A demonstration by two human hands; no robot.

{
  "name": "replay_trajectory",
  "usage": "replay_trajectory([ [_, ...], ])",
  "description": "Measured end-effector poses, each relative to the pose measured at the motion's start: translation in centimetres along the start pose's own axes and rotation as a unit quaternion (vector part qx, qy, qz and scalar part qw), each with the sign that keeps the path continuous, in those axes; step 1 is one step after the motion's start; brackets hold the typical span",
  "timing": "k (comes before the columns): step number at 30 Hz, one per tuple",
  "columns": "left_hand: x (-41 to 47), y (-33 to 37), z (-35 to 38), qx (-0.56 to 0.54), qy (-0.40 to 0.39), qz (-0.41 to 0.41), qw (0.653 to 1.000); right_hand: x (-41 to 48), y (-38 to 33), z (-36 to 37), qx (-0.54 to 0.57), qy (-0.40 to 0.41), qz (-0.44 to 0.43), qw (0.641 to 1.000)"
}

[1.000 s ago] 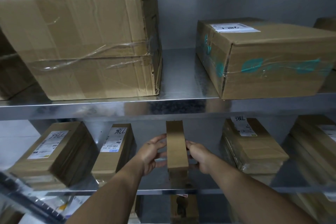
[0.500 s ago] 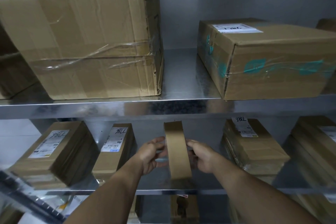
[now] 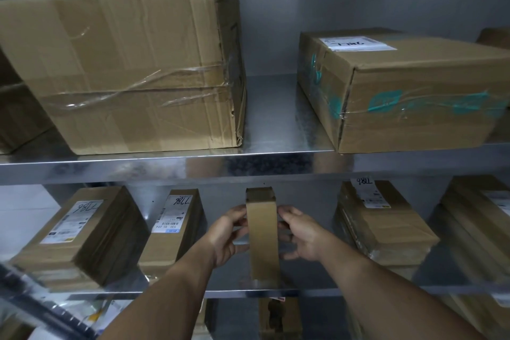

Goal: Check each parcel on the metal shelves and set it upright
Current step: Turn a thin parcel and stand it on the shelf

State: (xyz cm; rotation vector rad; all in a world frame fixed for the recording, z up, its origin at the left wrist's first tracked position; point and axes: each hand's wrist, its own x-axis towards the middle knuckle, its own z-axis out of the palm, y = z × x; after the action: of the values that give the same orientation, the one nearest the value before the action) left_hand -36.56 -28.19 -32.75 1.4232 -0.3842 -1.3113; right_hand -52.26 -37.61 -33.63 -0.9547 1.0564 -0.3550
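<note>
A narrow brown cardboard parcel [image 3: 262,240] stands on its thin edge in the middle of the lower metal shelf [image 3: 386,288]. My left hand [image 3: 225,237] grips its left face with curled fingers. My right hand [image 3: 299,234] grips its right face, fingertips near the top corner. The parcel leans slightly, its top towards the left. Its faces between my palms are hidden.
On the lower shelf lie labelled parcels: two to the left [image 3: 80,234] [image 3: 172,229], a stack to the right [image 3: 383,226] and another at the far right [image 3: 483,223]. The upper shelf [image 3: 270,163] carries a large taped box [image 3: 129,72] and a box with teal tape [image 3: 408,91].
The narrow parcel has shifted a little to the left between my hands and tilted slightly. Both hands have stayed on its sides.
</note>
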Motion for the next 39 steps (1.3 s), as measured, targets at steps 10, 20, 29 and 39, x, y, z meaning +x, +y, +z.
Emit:
replay_trajectory([
  [10, 0.3, 0.5, -0.6, 0.026, 0.006, 0.003, 1.000, 1.0, 0.5, 0.2, 0.044, -0.021, -0.031, 0.998],
  [20, -0.1, 0.5, -0.5, 0.023, -0.001, 0.004, 1.000, 0.6, 0.3, 0.4, 0.021, -0.017, -0.028, 0.999],
  [29, -0.6, 0.1, -0.3, -0.009, 0.014, -0.003, 1.000, -0.1, -0.8, 0.2, 0.022, -0.044, 0.021, 0.999],
  [39, -0.7, 0.7, -0.3, 0.009, 0.023, 0.016, 1.000, -0.6, -0.8, 0.7, 0.068, -0.018, -0.036, 0.997],
])
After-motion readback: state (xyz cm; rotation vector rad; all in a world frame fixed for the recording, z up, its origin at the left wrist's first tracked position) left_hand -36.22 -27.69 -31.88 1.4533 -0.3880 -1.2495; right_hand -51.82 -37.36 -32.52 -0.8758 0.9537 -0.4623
